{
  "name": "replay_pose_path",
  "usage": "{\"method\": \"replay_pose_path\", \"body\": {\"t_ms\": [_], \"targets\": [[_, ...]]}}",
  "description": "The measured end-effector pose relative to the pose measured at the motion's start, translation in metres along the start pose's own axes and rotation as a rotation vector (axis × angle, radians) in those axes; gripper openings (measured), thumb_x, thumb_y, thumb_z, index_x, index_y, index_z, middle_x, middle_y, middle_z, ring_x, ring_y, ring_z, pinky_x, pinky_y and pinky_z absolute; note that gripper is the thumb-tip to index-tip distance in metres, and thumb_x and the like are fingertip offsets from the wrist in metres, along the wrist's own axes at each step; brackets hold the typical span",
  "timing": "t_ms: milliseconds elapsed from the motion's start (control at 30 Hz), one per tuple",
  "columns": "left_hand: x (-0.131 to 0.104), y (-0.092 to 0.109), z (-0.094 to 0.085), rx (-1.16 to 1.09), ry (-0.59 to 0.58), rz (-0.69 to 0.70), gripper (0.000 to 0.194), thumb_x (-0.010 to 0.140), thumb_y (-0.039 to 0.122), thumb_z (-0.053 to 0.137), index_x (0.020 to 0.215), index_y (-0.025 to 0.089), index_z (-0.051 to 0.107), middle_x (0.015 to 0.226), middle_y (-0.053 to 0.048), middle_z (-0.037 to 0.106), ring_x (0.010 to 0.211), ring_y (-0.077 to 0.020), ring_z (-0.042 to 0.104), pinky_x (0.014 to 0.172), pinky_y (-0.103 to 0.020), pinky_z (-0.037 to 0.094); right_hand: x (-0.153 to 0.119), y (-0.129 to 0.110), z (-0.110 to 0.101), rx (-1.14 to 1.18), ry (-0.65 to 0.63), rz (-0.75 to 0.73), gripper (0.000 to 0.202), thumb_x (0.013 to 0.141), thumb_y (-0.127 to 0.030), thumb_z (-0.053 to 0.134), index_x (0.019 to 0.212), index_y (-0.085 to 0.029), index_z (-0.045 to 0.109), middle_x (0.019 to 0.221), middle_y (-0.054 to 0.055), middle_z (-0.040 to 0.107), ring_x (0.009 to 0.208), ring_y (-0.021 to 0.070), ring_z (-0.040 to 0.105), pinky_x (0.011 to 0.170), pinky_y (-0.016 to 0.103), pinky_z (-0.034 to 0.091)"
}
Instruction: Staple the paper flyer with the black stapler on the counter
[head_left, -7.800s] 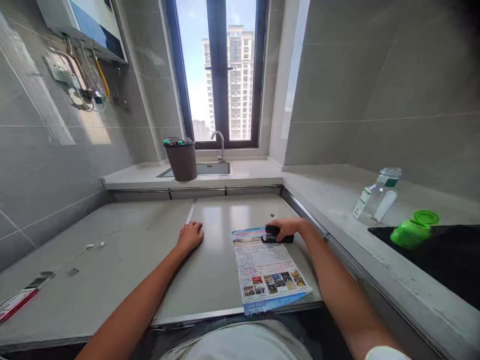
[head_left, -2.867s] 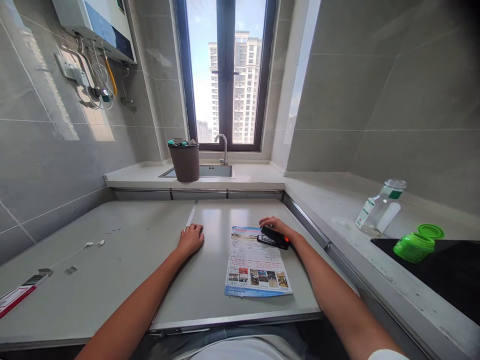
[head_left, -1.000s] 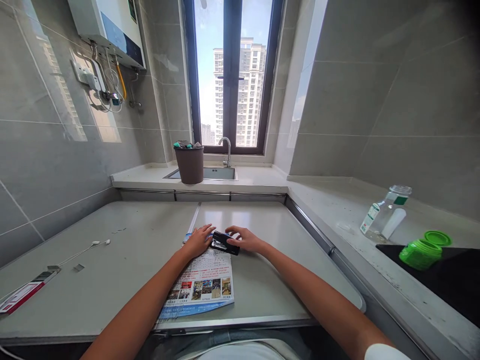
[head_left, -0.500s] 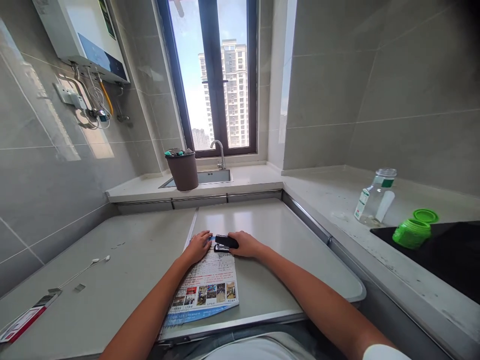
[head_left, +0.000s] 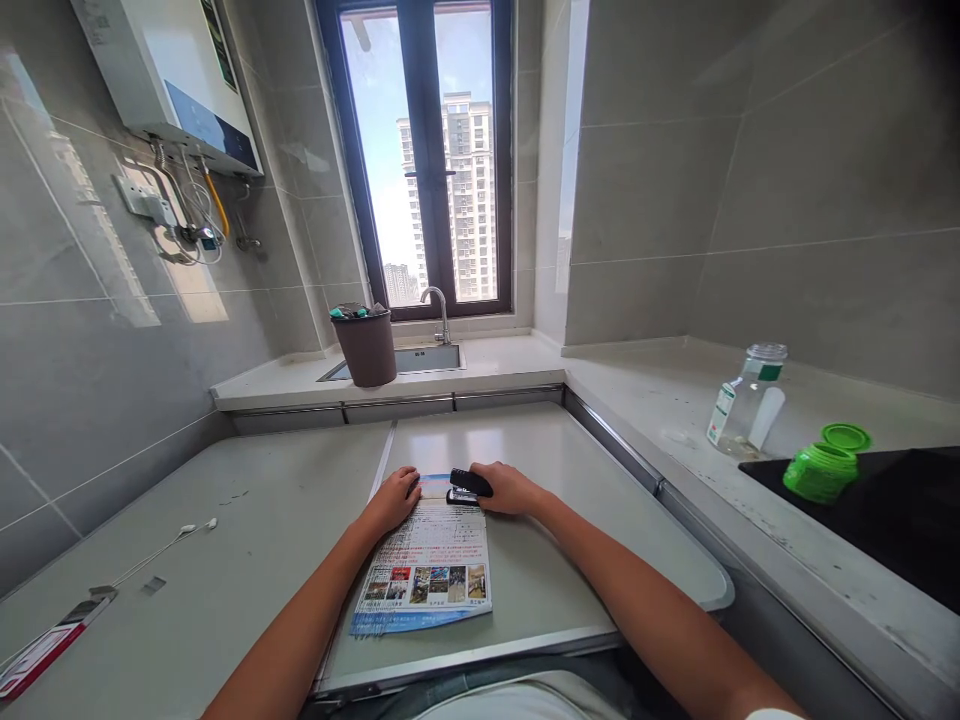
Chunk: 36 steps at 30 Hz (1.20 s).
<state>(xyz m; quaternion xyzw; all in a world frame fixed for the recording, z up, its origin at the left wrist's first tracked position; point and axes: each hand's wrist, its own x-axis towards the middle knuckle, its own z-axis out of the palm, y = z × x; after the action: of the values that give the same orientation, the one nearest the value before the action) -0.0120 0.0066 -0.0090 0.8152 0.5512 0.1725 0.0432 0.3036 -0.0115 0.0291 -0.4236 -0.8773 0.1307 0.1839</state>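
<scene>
A stack of printed flyers (head_left: 429,568) lies on the grey table (head_left: 555,560) in front of me. My left hand (head_left: 392,500) presses flat on the stack's top left corner. My right hand (head_left: 510,489) grips a black stapler (head_left: 469,486) at the stack's top right edge. The stapler's jaw sits over the paper's upper edge.
A brown bin (head_left: 366,345) stands by the sink (head_left: 424,358) and tap (head_left: 439,310) under the window. A clear bottle (head_left: 746,402) and a green jar (head_left: 825,466) sit on the right counter. White earphones (head_left: 161,547) and a red-white box (head_left: 41,650) lie at left.
The flyer stack and both hands have shifted slightly right and turned straighter. My right hand stays on the stapler at the top edge; earlier, the stack lay farther right and my left hand was off it.
</scene>
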Motion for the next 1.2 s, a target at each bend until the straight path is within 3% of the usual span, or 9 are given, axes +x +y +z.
{"method": "replay_pose_path", "body": {"t_ms": [400, 700, 967, 1200], "targets": [[-0.006, 0.014, -0.014, 0.139, -0.004, -0.077, 0.037, 0.104, 0.029, 0.051, 0.137, 0.023, 0.067, 0.140, -0.013, 0.063, 0.133, -0.0292, 0.058, 0.109, -0.040, 0.046, -0.007, 0.001, -0.018, -0.054, -0.113, 0.011, 0.028, 0.082, -0.032, 0.073, 0.108, -0.023, 0.067, 0.096, 0.005, 0.071, 0.080, 0.0190, 0.061, 0.063, 0.025, 0.032], [-0.006, 0.014, -0.013, 0.107, -0.028, -0.057, 0.039, 0.105, 0.029, 0.048, 0.139, 0.019, 0.065, 0.144, -0.015, 0.059, 0.133, -0.0284, 0.058, 0.110, -0.041, 0.045, -0.006, 0.000, -0.015, 0.008, -0.082, 0.031, 0.024, 0.090, -0.036, 0.075, 0.108, -0.022, 0.068, 0.100, 0.006, 0.072, 0.081, 0.0182, 0.061, 0.063, 0.024, 0.030], [-0.003, 0.014, -0.008, 0.097, -0.041, -0.039, 0.043, 0.108, 0.034, 0.042, 0.142, 0.020, 0.064, 0.148, -0.015, 0.058, 0.136, -0.0298, 0.056, 0.110, -0.044, 0.044, -0.005, -0.010, -0.012, 0.045, -0.072, -0.034, 0.019, 0.089, -0.035, 0.075, 0.097, -0.020, 0.067, 0.086, 0.003, 0.070, 0.071, 0.0147, 0.056, 0.061, 0.025, 0.028], [-0.004, 0.012, -0.010, 0.086, -0.032, -0.031, 0.041, 0.107, 0.033, 0.044, 0.141, 0.024, 0.065, 0.147, -0.013, 0.059, 0.132, -0.0279, 0.059, 0.107, -0.040, 0.045, 0.000, -0.026, 0.006, 0.031, 0.001, -0.007, 0.023, 0.089, -0.037, 0.074, 0.102, -0.020, 0.066, 0.098, 0.007, 0.074, 0.083, 0.0189, 0.062, 0.064, 0.025, 0.030]]}}
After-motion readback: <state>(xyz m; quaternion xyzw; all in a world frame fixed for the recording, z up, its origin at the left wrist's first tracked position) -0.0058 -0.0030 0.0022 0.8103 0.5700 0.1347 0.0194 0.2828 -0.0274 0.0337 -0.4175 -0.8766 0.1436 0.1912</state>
